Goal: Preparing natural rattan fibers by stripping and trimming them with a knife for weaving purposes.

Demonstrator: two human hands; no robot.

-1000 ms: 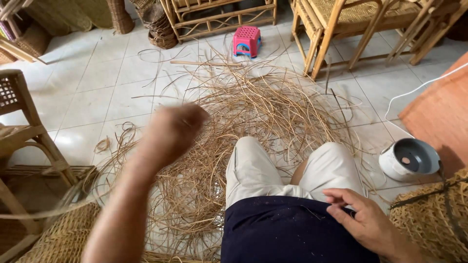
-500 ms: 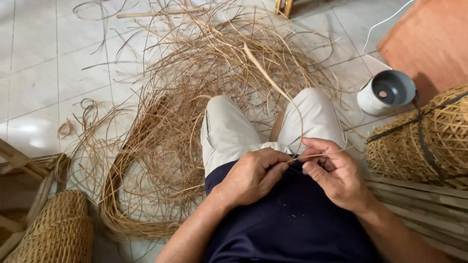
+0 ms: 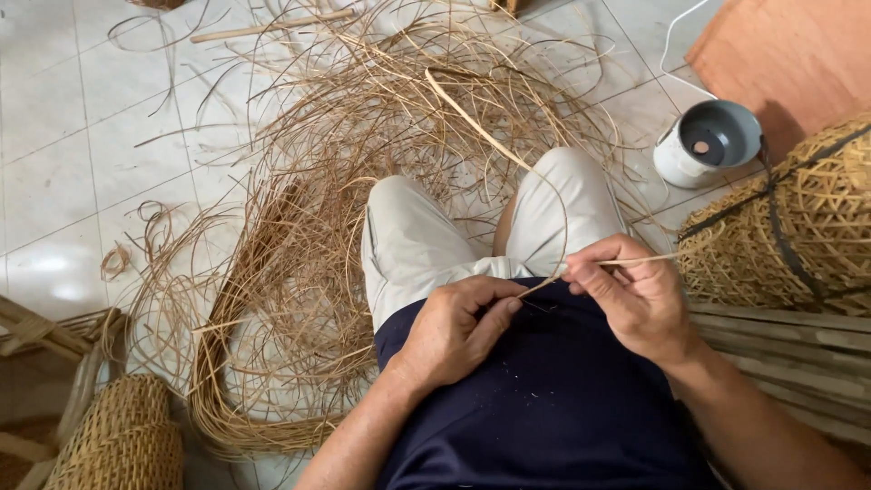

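Currently in hand: by my reading, one cane strip [image 3: 481, 125] is being worked between the two hands over the lap, picked out of the loose material and made ready, not yet woven into anything.
Right hand [image 3: 631, 295]: closed in a narrow pinch, thumb against forefinger, with the strip clamped between them.
Left hand [image 3: 458, 322]: fingers curled in, their tips meeting on the same strip just to the left of the right hand's pinch; the exact contact is partly hidden by the knuckles.
Where the strip is: held at the two pinches above the dark shirt, close to the body; the rest of it rises away from the grip in a free arc over the pale trousers [image 3: 408, 245].
Long axis and pointing: a short stub sticks out of the right pinch, nearly level, aimed at the woven basket [image 3: 798, 227] beside that hand. The long part bends up and forward from the grip, then runs straight and slantwise, its far end pointing away from the person and to their left, into the heap.
Around the grip: the heap of loose strips [image 3: 299, 272] lies ahead and to the left on the tiled floor [image 3: 54, 136]; a white can [image 3: 703, 145] stands beyond the right hand; a smaller woven piece [image 3: 118, 436] sits well off to the left.
What a next move calls for: probably a firm pinch on one side while the other slides, with the long springy tail kept from snagging in the heap.
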